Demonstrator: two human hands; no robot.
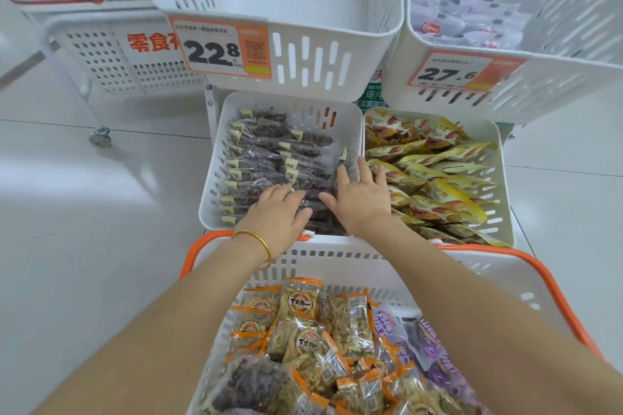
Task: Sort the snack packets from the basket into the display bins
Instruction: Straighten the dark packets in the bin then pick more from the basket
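The basket, white with an orange rim, sits nearest the camera and holds mixed snack packets: orange-trimmed packets at the centre, purple packets to the right and a dark packet at the near left. Directly beyond it are two lower display bins side by side. The left lower bin contains rows of dark packets; the right lower bin contains yellow packets. Both hands reach over the basket into the left lower bin. The left hand, with a gold bangle on its wrist, rests on the near dark packets with fingers bent downward; whether it grips a packet cannot be determined. The right hand lies flat on the dark packets next to the bin's right wall, fingers spread and extended. Above, a far left upper bin carries a price tag reading 22.8. The far right upper bin, tagged 27.6, holds pale packets.
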